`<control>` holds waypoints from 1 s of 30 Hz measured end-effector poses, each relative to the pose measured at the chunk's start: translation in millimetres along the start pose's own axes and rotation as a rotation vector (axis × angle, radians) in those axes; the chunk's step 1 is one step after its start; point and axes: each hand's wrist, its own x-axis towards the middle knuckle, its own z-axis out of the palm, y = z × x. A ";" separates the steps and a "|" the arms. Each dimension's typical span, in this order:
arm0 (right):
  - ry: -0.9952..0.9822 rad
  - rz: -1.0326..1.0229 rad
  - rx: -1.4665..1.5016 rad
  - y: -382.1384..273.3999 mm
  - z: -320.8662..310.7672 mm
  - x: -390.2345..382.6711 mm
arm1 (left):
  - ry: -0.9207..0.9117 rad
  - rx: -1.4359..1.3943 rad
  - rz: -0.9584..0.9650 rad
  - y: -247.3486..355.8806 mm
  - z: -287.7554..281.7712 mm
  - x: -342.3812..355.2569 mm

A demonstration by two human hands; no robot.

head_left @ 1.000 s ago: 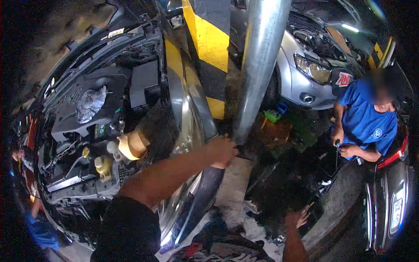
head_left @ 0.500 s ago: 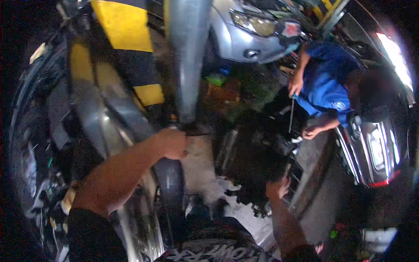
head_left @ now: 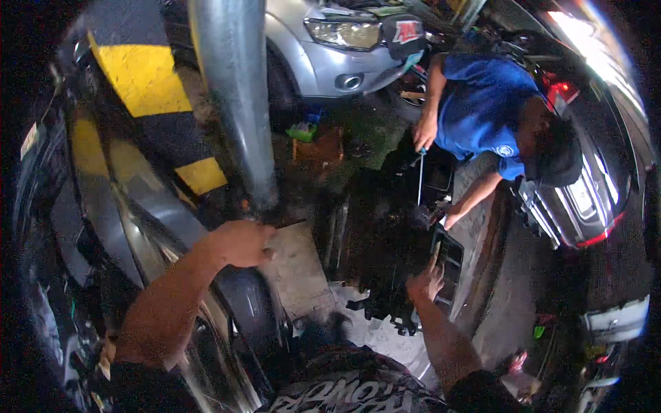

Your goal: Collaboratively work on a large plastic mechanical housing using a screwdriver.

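Note:
My left hand [head_left: 244,244] is closed in the air above the beige board, close to the metal post. Whatever it may hold is too dark to make out. My right hand [head_left: 425,282] grips the edge of a large black plastic car part [head_left: 375,255], one finger stretched along it beside its slatted section. Much of this part is lost in shadow. Across from me, a co-worker in a blue shirt [head_left: 475,110] bends over the same part. One of their hands holds a long screwdriver [head_left: 421,175] pointing down at it; their other hand touches its far right side.
A thick metal post [head_left: 237,103] rises at the left, beside a yellow-and-black striped barrier [head_left: 148,86]. Beyond stands a silver car [head_left: 317,65]; a dark car [head_left: 592,206] is at the right. The beige board [head_left: 296,268] lies below my left hand. A motorcycle's bodywork [head_left: 131,186] fills the left.
The view has swung right, so the surroundings appear farther left. The co-worker's screwdriver stays pointed at the black part. My left hand remains closed, and my right hand stays at the part's edge.

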 end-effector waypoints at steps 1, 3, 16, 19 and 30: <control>-0.023 0.024 0.031 1.7 0.0 -0.5 | 0.021 0.000 -0.011 1.8 -0.6 -1.1; -0.003 0.015 0.067 0.7 -4.6 -1.4 | 0.044 -0.005 0.025 4.5 -3.6 -3.5; -0.019 0.038 0.062 -15.8 -17.0 0.4 | 0.037 -0.006 0.074 1.2 -14.9 -8.5; -0.044 0.039 0.043 -16.2 -18.0 -0.5 | -0.047 0.025 0.014 -1.6 -10.0 -2.4; 0.046 -0.025 -0.009 -7.6 -4.0 -3.3 | 0.072 0.021 0.080 -9.3 9.2 1.0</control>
